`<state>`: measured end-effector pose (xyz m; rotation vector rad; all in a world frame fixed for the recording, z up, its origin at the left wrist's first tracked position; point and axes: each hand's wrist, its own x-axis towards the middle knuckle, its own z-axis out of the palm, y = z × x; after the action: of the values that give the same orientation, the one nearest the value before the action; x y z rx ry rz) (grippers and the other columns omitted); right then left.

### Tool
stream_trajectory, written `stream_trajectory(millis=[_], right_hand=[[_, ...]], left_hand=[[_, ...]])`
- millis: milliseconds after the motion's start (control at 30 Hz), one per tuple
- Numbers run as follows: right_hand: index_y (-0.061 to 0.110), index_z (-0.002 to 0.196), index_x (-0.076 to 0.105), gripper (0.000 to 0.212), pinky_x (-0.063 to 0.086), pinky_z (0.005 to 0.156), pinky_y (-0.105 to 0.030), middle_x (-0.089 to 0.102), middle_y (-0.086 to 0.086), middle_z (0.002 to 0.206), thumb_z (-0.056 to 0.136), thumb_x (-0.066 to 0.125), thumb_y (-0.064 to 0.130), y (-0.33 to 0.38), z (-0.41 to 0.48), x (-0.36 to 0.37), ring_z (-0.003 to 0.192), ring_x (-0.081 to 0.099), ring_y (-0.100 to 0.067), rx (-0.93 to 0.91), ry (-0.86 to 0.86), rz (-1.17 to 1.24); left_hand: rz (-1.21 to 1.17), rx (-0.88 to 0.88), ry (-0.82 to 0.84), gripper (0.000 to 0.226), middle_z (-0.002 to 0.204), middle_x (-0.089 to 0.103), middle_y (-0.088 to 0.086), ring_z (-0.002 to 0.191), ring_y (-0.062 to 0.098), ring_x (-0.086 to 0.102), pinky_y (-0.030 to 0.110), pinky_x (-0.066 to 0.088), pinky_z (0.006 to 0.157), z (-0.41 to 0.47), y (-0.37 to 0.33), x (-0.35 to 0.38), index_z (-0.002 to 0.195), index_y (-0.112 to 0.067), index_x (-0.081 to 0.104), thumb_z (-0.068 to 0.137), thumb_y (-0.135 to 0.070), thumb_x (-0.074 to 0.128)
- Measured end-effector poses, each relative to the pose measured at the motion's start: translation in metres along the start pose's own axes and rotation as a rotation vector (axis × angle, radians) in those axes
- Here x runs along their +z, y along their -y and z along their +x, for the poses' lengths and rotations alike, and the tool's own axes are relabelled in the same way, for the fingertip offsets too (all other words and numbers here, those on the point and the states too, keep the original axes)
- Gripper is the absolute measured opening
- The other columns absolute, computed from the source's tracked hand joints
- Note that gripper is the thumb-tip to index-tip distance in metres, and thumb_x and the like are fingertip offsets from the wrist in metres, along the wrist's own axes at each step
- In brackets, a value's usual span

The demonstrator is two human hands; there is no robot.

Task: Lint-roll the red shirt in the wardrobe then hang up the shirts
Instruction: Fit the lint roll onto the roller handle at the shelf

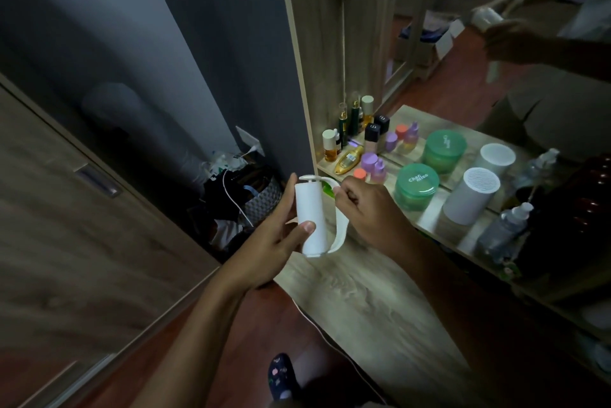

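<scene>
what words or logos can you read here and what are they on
"char miss", in two lines, on the lid of the green jar; the top line's last letters are unclear.
Script on that jar's reflection: mirrored, unreadable.
Round logo on the black cap: too small to read.
Labels on the bottles: too small or blurred.

Left of the green jar (417, 186), the left hand (274, 242) covers part of the lint roller (309, 209). Behind the jar, the small bottles (355, 118) carry labels too small to read.
</scene>
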<state>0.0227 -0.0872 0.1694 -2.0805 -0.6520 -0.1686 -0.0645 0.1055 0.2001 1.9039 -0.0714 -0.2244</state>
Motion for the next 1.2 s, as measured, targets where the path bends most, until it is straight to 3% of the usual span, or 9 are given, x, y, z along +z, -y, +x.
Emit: stream_trajectory(millis=[167,333,433,533,600,700,833,1000,1200], right_hand=[[0.012,0.082,0.055,0.022,0.033,0.051,-0.018,0.052,0.004,0.062,0.102,0.052,0.022,0.005,-0.003,-0.001,0.054,0.048,-0.005,-0.040,0.023,0.009],[0.010,0.085,0.056,0.023,0.038,0.053,-0.027,0.058,-0.002,0.066,0.102,0.050,0.024,0.008,-0.005,-0.001,0.058,0.053,-0.013,-0.060,0.023,-0.004],[0.011,0.087,0.057,0.023,0.042,0.052,-0.031,0.061,-0.005,0.069,0.103,0.048,0.026,0.008,-0.005,0.001,0.060,0.058,-0.014,-0.057,0.039,-0.002],[0.012,0.088,0.058,0.026,0.045,0.053,-0.036,0.062,-0.005,0.070,0.103,0.047,0.030,0.008,-0.005,0.004,0.061,0.060,-0.015,-0.055,0.046,-0.013],[0.013,0.089,0.057,0.031,0.047,0.053,-0.039,0.062,-0.005,0.070,0.102,0.043,0.037,0.008,-0.005,0.006,0.062,0.060,-0.015,-0.049,0.044,-0.021],[0.014,0.088,0.056,0.033,0.046,0.053,-0.041,0.061,-0.004,0.068,0.101,0.040,0.040,0.008,-0.007,0.008,0.060,0.059,-0.015,-0.039,0.048,-0.020],[0.014,0.087,0.056,0.026,0.043,0.053,-0.039,0.060,-0.005,0.067,0.104,0.046,0.031,0.010,-0.011,0.007,0.059,0.058,-0.016,-0.028,0.086,0.002],[0.011,0.089,0.056,0.028,0.043,0.057,-0.043,0.058,-0.007,0.068,0.105,0.046,0.031,0.018,-0.008,0.009,0.061,0.055,-0.017,0.005,0.128,0.070],[0.020,0.100,0.062,0.034,0.053,0.072,-0.043,0.068,-0.001,0.085,0.097,0.051,0.052,0.028,-0.004,0.017,0.080,0.066,-0.015,0.013,0.224,0.134]], left_hand=[[0.194,0.080,0.004,0.080,0.164,0.026,-0.018,0.143,0.008,0.042,0.045,0.045,0.112,-0.002,-0.003,-0.006,0.156,-0.051,-0.006,0.103,-0.033,0.053],[0.256,0.084,0.019,0.081,0.163,0.029,-0.017,0.141,0.005,0.044,0.042,0.043,0.115,-0.003,-0.006,-0.008,0.156,-0.049,-0.010,0.104,-0.035,0.051],[0.312,0.059,0.012,0.082,0.161,0.037,-0.009,0.131,0.003,0.053,0.029,0.045,0.111,-0.003,-0.005,-0.008,0.155,-0.050,-0.013,0.103,-0.038,0.050],[0.370,0.048,-0.025,0.084,0.152,0.048,0.007,0.110,0.003,0.059,0.005,0.041,0.092,-0.004,-0.003,-0.006,0.156,-0.045,-0.015,0.104,-0.036,0.050],[0.389,0.051,-0.047,0.084,0.146,0.050,0.014,0.104,0.001,0.057,0.001,0.038,0.084,-0.006,-0.003,-0.005,0.157,-0.040,-0.015,0.104,-0.032,0.050],[0.427,0.053,-0.050,0.086,0.147,0.050,0.005,0.098,-0.016,0.055,0.001,0.037,0.084,-0.009,0.001,-0.004,0.156,-0.042,-0.017,0.103,-0.036,0.050],[0.401,0.054,-0.054,0.085,0.149,0.049,-0.002,0.103,-0.012,0.058,0.005,0.041,0.090,-0.011,0.007,-0.008,0.155,-0.046,-0.016,0.103,-0.039,0.050],[0.280,0.083,-0.081,0.081,0.161,0.031,-0.019,0.132,-0.005,0.048,0.030,0.042,0.113,-0.015,0.003,-0.015,0.156,-0.052,-0.006,0.101,-0.041,0.054],[0.172,0.085,-0.275,0.075,0.141,0.057,-0.005,0.119,0.006,0.062,0.034,0.053,0.099,-0.021,0.004,-0.044,0.157,-0.046,0.011,0.098,-0.044,0.058]])
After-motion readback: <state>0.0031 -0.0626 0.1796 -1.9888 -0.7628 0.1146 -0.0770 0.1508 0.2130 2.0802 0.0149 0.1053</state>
